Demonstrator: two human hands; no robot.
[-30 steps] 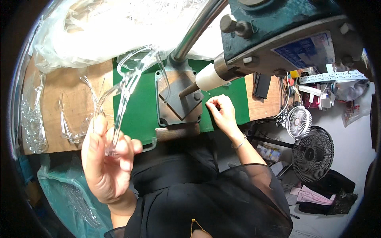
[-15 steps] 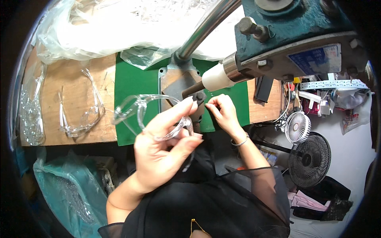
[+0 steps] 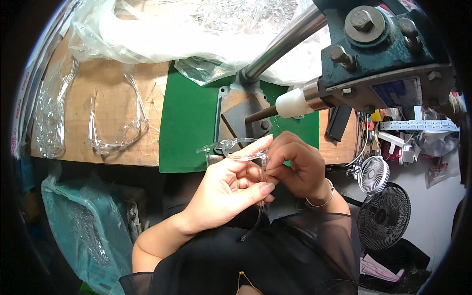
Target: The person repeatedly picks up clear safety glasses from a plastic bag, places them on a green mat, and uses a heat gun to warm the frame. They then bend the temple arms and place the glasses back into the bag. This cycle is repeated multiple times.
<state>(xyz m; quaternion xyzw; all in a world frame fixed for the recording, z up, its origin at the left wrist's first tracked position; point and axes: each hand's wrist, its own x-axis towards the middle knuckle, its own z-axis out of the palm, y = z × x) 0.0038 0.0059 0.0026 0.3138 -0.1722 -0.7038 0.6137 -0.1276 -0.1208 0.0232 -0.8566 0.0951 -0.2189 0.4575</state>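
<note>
A clear plastic eyeglass frame (image 3: 212, 146) is raised above the table's front edge, in front of a bench press. My left hand (image 3: 216, 196) is closed around it, thumb and fingers pinching near one hinge corner, and one temple arm (image 3: 258, 219) hangs down below. My right hand (image 3: 301, 164) meets the same corner from the right. Its fingers are bent and pinched together there; whatever lies between them is too small or hidden to make out. Just beyond the hands, the press's metal rod (image 3: 259, 114) with its white collar (image 3: 291, 102) angles over a dark metal plate (image 3: 243, 115).
Clear eyeglass frames (image 3: 118, 146) lie on the wooden table at left, with a stack of more (image 3: 51, 123) beyond. A plastic bag of clear parts (image 3: 236, 17) covers the back. The press head (image 3: 378, 54) overhangs at right. Fans (image 3: 383, 216) stand low right; a bagged teal crate (image 3: 83, 231) sits lower left.
My left hand has moved right with the eyeglass frame and turned it. My right hand has come from beside the press plate toward me to the frame's corner. The whole view has shifted slightly.
</note>
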